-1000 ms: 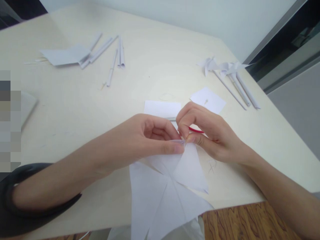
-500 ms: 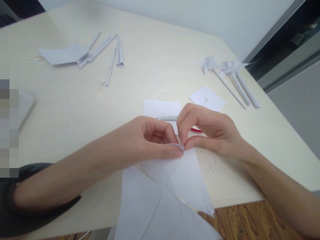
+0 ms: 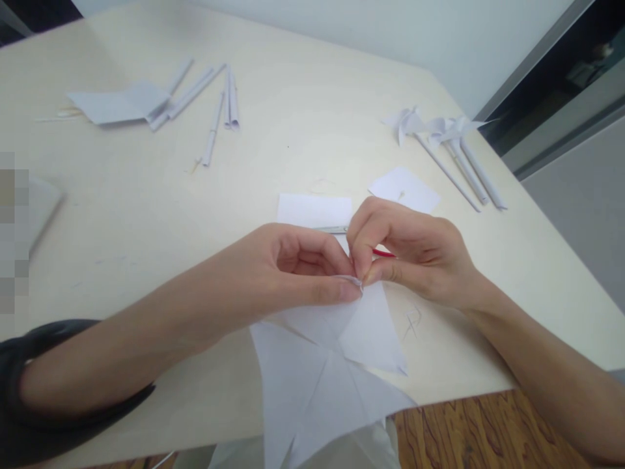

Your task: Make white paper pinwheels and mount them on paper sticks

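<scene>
- Head view: left hand [image 3: 293,270] and right hand [image 3: 410,251] pinched shut on gathered corners of cut paper square [image 3: 332,365], near table edge [image 3: 463,384].
- Probably light, floppy, easily torn; best held at centre pinch.
- Beyond, right: scissors [image 3: 383,253], finished pinwheels [image 3: 439,133].

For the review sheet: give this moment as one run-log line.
left hand: pinches folded tips of cut white paper sheet | right hand: pinches same tips | behind: red-handled scissors
</scene>
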`<state>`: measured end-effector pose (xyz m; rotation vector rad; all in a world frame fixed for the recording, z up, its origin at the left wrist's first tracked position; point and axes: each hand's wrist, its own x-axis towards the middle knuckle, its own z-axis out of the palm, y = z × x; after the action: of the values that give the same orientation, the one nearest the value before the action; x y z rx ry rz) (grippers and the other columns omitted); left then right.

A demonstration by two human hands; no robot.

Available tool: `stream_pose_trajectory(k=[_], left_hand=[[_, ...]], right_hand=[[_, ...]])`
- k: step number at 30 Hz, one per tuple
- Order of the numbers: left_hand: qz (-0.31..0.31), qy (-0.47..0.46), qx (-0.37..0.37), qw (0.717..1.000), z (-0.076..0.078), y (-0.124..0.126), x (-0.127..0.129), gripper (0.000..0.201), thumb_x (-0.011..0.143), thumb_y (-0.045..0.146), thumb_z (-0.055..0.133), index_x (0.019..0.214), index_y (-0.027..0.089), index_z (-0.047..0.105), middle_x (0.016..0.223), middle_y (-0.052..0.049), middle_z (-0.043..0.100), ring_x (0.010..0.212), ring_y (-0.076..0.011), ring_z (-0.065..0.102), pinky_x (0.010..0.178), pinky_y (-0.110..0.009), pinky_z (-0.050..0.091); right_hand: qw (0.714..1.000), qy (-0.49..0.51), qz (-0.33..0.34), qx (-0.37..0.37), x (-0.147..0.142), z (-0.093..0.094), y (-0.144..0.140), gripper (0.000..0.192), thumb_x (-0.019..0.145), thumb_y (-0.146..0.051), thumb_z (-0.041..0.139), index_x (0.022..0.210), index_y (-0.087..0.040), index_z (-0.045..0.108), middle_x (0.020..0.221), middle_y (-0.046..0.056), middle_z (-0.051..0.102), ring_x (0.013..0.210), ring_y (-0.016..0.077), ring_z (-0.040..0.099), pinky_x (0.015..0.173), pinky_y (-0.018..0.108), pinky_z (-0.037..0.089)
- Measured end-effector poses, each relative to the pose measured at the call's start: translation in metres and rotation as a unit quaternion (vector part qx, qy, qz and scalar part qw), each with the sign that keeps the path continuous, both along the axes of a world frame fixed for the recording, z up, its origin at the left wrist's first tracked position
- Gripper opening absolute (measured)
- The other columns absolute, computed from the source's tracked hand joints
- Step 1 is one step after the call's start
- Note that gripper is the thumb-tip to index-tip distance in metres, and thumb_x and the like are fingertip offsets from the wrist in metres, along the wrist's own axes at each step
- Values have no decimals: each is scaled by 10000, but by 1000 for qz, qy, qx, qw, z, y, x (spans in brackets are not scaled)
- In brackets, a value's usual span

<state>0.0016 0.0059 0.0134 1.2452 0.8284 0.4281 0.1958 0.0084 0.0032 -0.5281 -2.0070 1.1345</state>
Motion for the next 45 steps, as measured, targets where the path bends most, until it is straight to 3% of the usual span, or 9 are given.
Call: stream_pose_trajectory(k=[7,13,21,33,38,45], left_hand=[[12,6,10,1000,-1,1,2,106,686,313,659,625,231,685,688,38,691,639,-152,637,543,-201,466],[41,8,-15,999,7,-3,5,146,708,228,646,567,191,642,601,49,632,566,-97,574,520,-183,400],[19,-6,-42,999,11,-5,4,178,755,192,630,580,165,616,589,65,592,545,-52,523,509,-156,353],[-6,17,-19,1000,10,-2,4,139,754,172,640,618,146,619,637,60,597,631,-57,531,571,-144,378],[15,19,-30,999,12,-4,5,159,755,128,634,598,154,622,616,73,598,597,-38,531,556,-121,380],[30,-19,75,997,0,-3,1,162,751,173,622,595,212,637,615,72,635,586,-81,579,508,-143,417]], right_hand=[[999,18,7,-41,2,-2,0,102,764,-31,632,815,-119,618,828,5,565,810,96,538,739,245,474],[999,26,-1,-42,1,-2,0,122,749,-31,645,810,-135,630,813,-1,579,803,102,546,744,256,482],[999,33,3,-32,-1,-2,0,57,752,-113,677,775,-141,633,781,-8,597,809,102,550,766,269,479],[997,36,31,-52,-2,-1,-1,57,751,-75,668,767,-104,623,797,14,587,805,100,549,759,267,487],[997,38,25,-55,-1,-1,-2,46,766,-89,654,774,-113,616,801,6,574,797,95,547,754,260,483],[996,41,-9,-72,-3,-3,-4,97,776,-53,621,782,-149,607,808,-5,550,782,93,536,741,242,465]])
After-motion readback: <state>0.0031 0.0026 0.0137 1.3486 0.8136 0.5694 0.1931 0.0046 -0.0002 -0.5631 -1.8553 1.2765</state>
